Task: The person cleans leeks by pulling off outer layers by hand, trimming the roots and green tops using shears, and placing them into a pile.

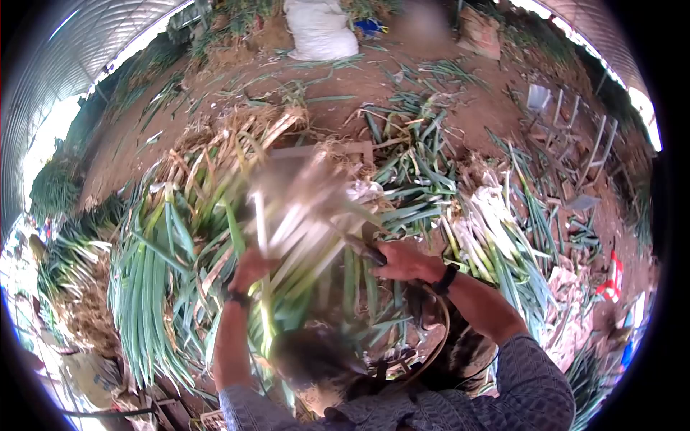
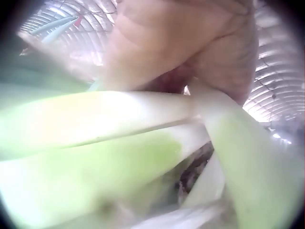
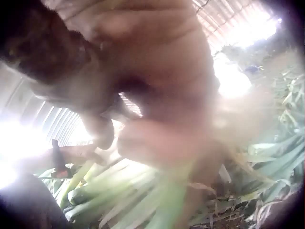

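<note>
My left hand (image 1: 253, 269) grips the pale stalks of green onions (image 1: 316, 241), whose roots point away from me in a motion-blurred brown mass. Close up in the left wrist view, white-to-green stalks (image 2: 143, 112) come out from under the curled left hand (image 2: 186, 43). On the other side of the bunch, my right hand (image 1: 408, 260) holds a tool by its dark handle (image 1: 368, 251); its far end overlaps the stalks and is blurred. The right wrist view shows the right hand (image 3: 157, 95) blurred, with green onions (image 3: 128, 191) below it.
A large heap of green onions (image 1: 154, 273) lies at my left, and trimmed white stalks (image 1: 489, 230) lie at my right. Loose leaves (image 1: 417, 165) litter the earth floor. Farther off are a white sack (image 1: 321, 29), a metal-legged frame (image 1: 600, 147) and a red object (image 1: 613, 279).
</note>
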`<state>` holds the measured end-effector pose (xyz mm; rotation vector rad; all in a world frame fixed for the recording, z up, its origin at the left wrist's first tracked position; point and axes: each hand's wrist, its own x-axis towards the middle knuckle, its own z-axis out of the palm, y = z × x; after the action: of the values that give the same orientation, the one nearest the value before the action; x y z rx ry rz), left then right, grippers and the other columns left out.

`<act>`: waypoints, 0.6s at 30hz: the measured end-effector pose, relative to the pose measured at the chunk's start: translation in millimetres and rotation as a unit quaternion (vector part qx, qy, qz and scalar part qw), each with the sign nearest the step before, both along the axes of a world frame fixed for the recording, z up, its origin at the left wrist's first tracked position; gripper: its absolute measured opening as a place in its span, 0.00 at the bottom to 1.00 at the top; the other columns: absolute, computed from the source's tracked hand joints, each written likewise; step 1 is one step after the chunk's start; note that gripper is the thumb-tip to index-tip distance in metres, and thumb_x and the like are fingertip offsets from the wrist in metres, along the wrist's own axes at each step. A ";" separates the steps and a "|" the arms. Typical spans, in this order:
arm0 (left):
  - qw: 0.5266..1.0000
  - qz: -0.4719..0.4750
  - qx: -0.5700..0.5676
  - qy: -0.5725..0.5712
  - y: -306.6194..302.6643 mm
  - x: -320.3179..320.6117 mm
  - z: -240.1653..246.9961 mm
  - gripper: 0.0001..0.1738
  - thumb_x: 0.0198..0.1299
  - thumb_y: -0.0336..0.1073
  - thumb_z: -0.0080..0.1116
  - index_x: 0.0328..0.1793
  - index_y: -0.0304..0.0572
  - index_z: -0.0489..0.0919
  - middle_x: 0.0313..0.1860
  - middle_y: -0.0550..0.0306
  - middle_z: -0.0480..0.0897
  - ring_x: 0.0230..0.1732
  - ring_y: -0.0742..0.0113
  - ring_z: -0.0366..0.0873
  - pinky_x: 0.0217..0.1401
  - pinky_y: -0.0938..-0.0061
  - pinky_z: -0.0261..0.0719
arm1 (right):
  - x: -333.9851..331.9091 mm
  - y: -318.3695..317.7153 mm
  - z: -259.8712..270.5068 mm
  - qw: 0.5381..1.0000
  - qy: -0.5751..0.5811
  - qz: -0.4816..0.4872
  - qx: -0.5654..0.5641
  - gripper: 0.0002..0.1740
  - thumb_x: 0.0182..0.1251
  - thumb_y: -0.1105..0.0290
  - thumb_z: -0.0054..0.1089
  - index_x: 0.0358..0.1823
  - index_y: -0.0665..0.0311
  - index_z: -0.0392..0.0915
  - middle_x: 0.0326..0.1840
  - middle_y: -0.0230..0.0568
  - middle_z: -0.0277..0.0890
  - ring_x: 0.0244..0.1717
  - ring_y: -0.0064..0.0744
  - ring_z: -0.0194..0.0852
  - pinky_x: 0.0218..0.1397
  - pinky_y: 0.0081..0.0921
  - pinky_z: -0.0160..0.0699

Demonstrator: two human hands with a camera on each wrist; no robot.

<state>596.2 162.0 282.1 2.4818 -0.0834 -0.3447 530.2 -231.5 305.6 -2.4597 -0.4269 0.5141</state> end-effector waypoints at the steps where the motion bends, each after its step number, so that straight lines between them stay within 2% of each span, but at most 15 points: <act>1: 0.999 -0.009 0.018 0.031 -8.4 -1.7 10.8 0.43 0.43 0.49 0.78 0.58 0.27 0.70 0.39 0.36 0.84 0.42 0.46 0.84 0.45 0.58 0.82 | -3.2 -3.0 -10.9 1.000 -0.001 0.020 0.017 0.27 0.58 0.51 0.67 0.46 0.67 0.74 0.33 0.51 0.79 0.35 0.50 0.80 0.41 0.44 0.77; 3: 1.000 -0.010 -0.013 0.019 -25.3 -19.0 28.9 0.45 0.44 0.49 0.78 0.61 0.26 0.69 0.39 0.36 0.84 0.41 0.46 0.84 0.46 0.59 0.82 | -12.1 -2.8 -23.6 0.996 0.001 0.067 0.050 0.27 0.58 0.48 0.65 0.43 0.67 0.76 0.33 0.45 0.79 0.34 0.44 0.80 0.40 0.43 0.78; 4: 0.997 0.017 0.069 0.034 -21.7 -17.1 13.6 0.46 0.45 0.48 0.77 0.64 0.27 0.68 0.40 0.38 0.85 0.42 0.45 0.84 0.48 0.59 0.82 | -14.5 -3.5 -25.3 0.997 0.009 0.047 0.054 0.26 0.58 0.50 0.66 0.44 0.67 0.75 0.33 0.48 0.79 0.34 0.47 0.80 0.41 0.43 0.78; 6: 0.994 0.007 0.108 -0.020 -17.4 -17.1 -3.9 0.47 0.45 0.48 0.77 0.66 0.28 0.67 0.40 0.38 0.85 0.43 0.44 0.84 0.49 0.59 0.82 | -14.5 -5.3 -19.5 0.998 0.022 0.008 0.061 0.25 0.58 0.55 0.68 0.46 0.67 0.74 0.33 0.54 0.79 0.35 0.53 0.80 0.41 0.44 0.77; 7: 0.991 0.003 0.126 -0.051 -17.0 -17.6 -4.8 0.47 0.45 0.47 0.77 0.67 0.29 0.66 0.40 0.39 0.86 0.43 0.44 0.84 0.50 0.58 0.82 | -12.7 -5.3 -6.8 0.998 0.023 0.009 0.065 0.24 0.58 0.55 0.68 0.46 0.67 0.74 0.33 0.54 0.79 0.35 0.53 0.80 0.41 0.44 0.76; 8: 0.991 -0.015 0.108 -0.077 -15.1 -20.4 -5.2 0.42 0.47 0.46 0.75 0.64 0.31 0.71 0.40 0.39 0.86 0.44 0.44 0.84 0.51 0.58 0.82 | -11.8 -5.5 6.8 0.997 0.023 0.009 0.070 0.24 0.58 0.56 0.68 0.45 0.68 0.73 0.32 0.54 0.78 0.34 0.53 0.79 0.40 0.44 0.76; 11: 1.000 0.015 0.013 -0.024 -24.7 -42.8 24.2 0.31 0.49 0.41 0.74 0.56 0.32 0.77 0.39 0.43 0.87 0.41 0.51 0.86 0.46 0.62 0.83 | -14.6 -9.1 2.1 0.996 0.026 0.015 0.082 0.24 0.59 0.56 0.68 0.45 0.69 0.73 0.30 0.52 0.76 0.32 0.53 0.78 0.38 0.44 0.75; 12: 0.997 0.059 -0.040 -0.008 -2.8 -40.4 0.5 0.20 0.50 0.36 0.73 0.48 0.35 0.82 0.39 0.49 0.88 0.38 0.65 0.86 0.38 0.70 0.84 | -17.2 -10.1 -4.3 0.996 0.031 0.018 0.087 0.24 0.59 0.56 0.68 0.45 0.69 0.73 0.29 0.52 0.76 0.32 0.53 0.77 0.38 0.44 0.74; 14: 0.980 -0.021 -0.149 -0.133 25.9 -43.3 -9.1 0.14 0.53 0.26 0.68 0.47 0.37 0.83 0.37 0.57 0.87 0.34 0.77 0.82 0.33 0.77 0.82 | -14.9 -13.0 8.3 0.991 0.047 0.046 0.113 0.25 0.63 0.55 0.64 0.53 0.66 0.73 0.30 0.43 0.75 0.33 0.44 0.77 0.42 0.41 0.77; 15: 0.946 0.021 -0.285 -0.149 9.3 -51.2 22.5 0.12 0.55 0.24 0.66 0.47 0.37 0.83 0.36 0.59 0.86 0.33 0.77 0.81 0.33 0.78 0.82 | -12.7 -14.3 16.8 0.989 0.055 0.062 0.124 0.26 0.66 0.54 0.63 0.57 0.64 0.73 0.31 0.39 0.75 0.33 0.40 0.77 0.44 0.39 0.78; 16: 0.919 0.119 -0.342 -0.156 -3.5 -54.6 39.5 0.12 0.56 0.20 0.63 0.47 0.37 0.83 0.36 0.59 0.86 0.33 0.75 0.81 0.35 0.77 0.83 | -10.6 -13.5 22.2 0.990 0.069 0.044 0.111 0.27 0.65 0.54 0.63 0.60 0.64 0.72 0.34 0.42 0.76 0.36 0.40 0.78 0.46 0.40 0.78; 17: 0.925 0.095 -0.308 -0.200 1.4 -56.2 53.0 0.12 0.56 0.22 0.65 0.47 0.38 0.83 0.40 0.56 0.88 0.37 0.73 0.84 0.39 0.75 0.84 | -8.8 -10.4 26.8 0.991 0.084 0.031 0.099 0.29 0.65 0.54 0.63 0.62 0.63 0.72 0.38 0.44 0.78 0.39 0.41 0.79 0.49 0.41 0.79; 18: 0.901 0.128 -0.382 -0.162 7.5 -52.1 49.4 0.11 0.57 0.25 0.65 0.47 0.38 0.83 0.41 0.56 0.88 0.38 0.70 0.84 0.41 0.72 0.84 | -10.2 -4.0 28.0 0.991 0.100 0.022 0.088 0.31 0.65 0.55 0.64 0.65 0.63 0.71 0.41 0.47 0.79 0.41 0.41 0.80 0.52 0.41 0.79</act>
<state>544.2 169.5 331.5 1.7092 -0.0186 0.1976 520.0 -235.4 333.6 -2.2082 -0.4252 0.7028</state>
